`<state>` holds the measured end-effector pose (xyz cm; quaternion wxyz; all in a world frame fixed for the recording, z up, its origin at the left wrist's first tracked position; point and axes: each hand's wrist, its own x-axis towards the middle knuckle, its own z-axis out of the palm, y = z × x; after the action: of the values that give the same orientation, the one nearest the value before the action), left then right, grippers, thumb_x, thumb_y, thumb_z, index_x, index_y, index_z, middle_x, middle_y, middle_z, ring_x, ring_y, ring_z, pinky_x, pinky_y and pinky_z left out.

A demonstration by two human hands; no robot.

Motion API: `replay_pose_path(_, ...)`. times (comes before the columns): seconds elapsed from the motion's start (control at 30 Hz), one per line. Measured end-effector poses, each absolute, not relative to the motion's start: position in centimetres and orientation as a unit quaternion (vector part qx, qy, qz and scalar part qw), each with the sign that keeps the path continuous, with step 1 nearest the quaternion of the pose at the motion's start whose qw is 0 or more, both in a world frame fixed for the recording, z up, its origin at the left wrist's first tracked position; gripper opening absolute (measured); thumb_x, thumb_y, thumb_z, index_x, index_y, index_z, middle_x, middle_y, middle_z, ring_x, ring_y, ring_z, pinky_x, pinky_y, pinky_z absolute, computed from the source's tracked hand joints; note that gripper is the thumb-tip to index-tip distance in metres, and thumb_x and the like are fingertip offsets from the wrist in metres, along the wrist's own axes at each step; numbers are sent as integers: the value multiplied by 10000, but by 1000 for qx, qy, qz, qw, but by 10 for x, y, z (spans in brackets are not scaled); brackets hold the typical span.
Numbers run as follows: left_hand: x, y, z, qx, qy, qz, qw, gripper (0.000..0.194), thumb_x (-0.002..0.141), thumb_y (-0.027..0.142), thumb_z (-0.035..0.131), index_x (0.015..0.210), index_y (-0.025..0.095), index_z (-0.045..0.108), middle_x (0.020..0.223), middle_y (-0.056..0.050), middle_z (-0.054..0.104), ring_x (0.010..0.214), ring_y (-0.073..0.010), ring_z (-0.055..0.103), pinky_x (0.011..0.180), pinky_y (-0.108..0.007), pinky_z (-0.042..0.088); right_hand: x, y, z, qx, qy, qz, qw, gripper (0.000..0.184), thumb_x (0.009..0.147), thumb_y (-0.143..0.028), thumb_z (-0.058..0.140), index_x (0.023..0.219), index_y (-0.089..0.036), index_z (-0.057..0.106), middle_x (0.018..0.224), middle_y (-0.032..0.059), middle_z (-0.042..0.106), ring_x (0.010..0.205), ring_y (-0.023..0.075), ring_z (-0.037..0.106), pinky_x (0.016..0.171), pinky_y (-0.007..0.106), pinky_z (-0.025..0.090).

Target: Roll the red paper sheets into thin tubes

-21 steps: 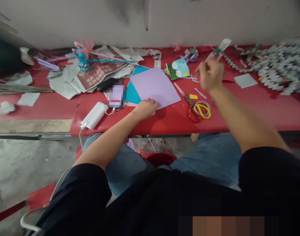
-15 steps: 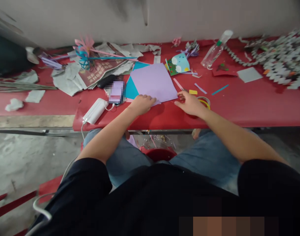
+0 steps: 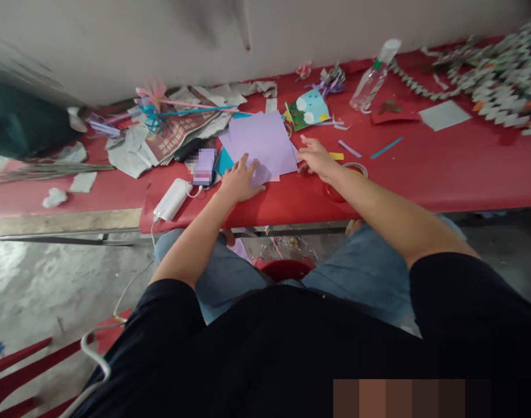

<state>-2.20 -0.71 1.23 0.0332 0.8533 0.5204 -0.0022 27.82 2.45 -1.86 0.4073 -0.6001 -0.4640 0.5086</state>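
Here, the front edge of the red table [image 3: 439, 171] ran nearest, its surface reaching toward three o'clock. At twelve, the left hand [image 3: 239, 181] lay wide-fingered on flat, overlapping purple sheets [image 3: 269, 139]; the right hand's [image 3: 315, 158] fingers curled at their right edge, hold unclear.

Ref = purple paper [image 3: 265, 142]. Near side: lane over red tabletop [image 3: 286, 202], between left hand [image 3: 241, 181] and right hand [image 3: 318, 159]. Right of paper, past right hand: wide way through (just flat bits like the blue strip [image 3: 387, 148]). Far right of paper: bottle [image 3: 369, 86] stands tall, blocks. Left of paper: newspaper [image 3: 172, 138] and white cabled block [image 3: 173, 199] in the way.
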Motion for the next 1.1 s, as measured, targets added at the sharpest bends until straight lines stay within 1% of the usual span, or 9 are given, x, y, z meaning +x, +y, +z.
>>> replay_pose_path(0.13, -22, -7, 11, 854, 519, 2, 41, 874, 953, 620, 712, 1689, 278, 389, 1864, -176, 106, 1517, -503, 483, 1122, -632, 491, 273, 20, -14, -592, -466, 545, 368, 319, 878, -321, 733, 1180, -249, 659, 957, 68, 704, 550, 131, 581, 424, 237, 295)
replay_pose_path(0.23, -18, -10, 13, 850, 526, 6, 34, 880, 928, 627, 736, 1672, 281, 420, 1856, -177, 166, 1497, -510, 502, 1135, -656, 457, 263, 10, -4, -567, -496, 549, 361, 173, 917, -338, 746, 1030, -214, 701, 852, 53, 682, 541, 128, 575, 466, 253, 343)
replay_pose_path(0.33, -11, -11, 15, 853, 521, 27, 13, 769, 983, 619, 657, 1631, 248, 477, 1723, -200, 456, 1440, -481, 564, 1178, -666, 392, 256, 1, 8, -484, -514, 600, 376, 240, 909, -380, 777, 1065, -211, 710, 942, 59, 716, 637, 156, 666, 507, 260, 372)
replay_pose_path(0.47, -8, -4, 17, 833, 552, 31, -6, 468, 1125, 347, 331, 1479, 219, 610, 1279, -186, 758, 1180, -379, 724, 1012, -536, 487, 252, -4, 20, -406, -489, 650, 417, 476, 874, -364, 761, 1324, -304, 618, 1165, 54, 736, 893, 228, 773, 543, 261, 440)
replay_pose_path(0.63, -22, 10, 13, 815, 579, 12, -9, 436, 1112, 261, 340, 1420, 241, 648, 1287, -165, 756, 1130, -344, 741, 902, -452, 513, 247, -9, 16, -519, -351, 663, 411, 624, 766, -311, 776, 1310, -337, 472, 1258, 68, 697, 841, 248, 773, 438, 253, 378)
replay_pose_path(0.8, -29, 14, 10, 838, 546, -14, 9, 448, 1112, 315, 356, 1397, 182, 675, 1344, -191, 716, 1217, -347, 698, 984, -455, 523, 241, -4, 9, -447, -257, 760, 396, 372, 804, -331, 760, 1099, -286, 537, 1059, 66, 741, 778, 211, 737, 386, 212, 262)
replay_pose_path(0.9, -25, 10, 9, 843, 538, -11, 3, 546, 1077, 558, 476, 1411, 173, 674, 1329, -201, 710, 1219, -371, 682, 1018, -472, 523, 243, 3, 7, -417, -238, 788, 386, 262, 882, -409, 708, 1064, -259, 595, 999, 77, 759, 684, 169, 671, 390, 220, 295)
replay_pose_path(1.0, -23, 10, 5, 841, 542, -5, -1, 687, 982, 725, 581, 1391, 182, 688, 1301, -204, 719, 1193, -388, 681, 990, -470, 528, 245, 6, 8, -355, -285, 807, 377, 323, 960, -512, 627, 1164, -262, 637, 1210, 76, 787, 687, 146, 673, 431, 229, 374)
replay_pose_path(1.1, -26, 19, 0, 810, 586, 30, 9, 479, 1056, 587, 505, 1203, 198, 744, 1126, -175, 757, 1048, -342, 706, 903, -435, 514, 241, 4, 8, -316, -357, 802, 361, 400, 986, -508, 600, 1315, -284, 637, 1436, 66, 723, 836, 163, 745, 487, 230, 443)
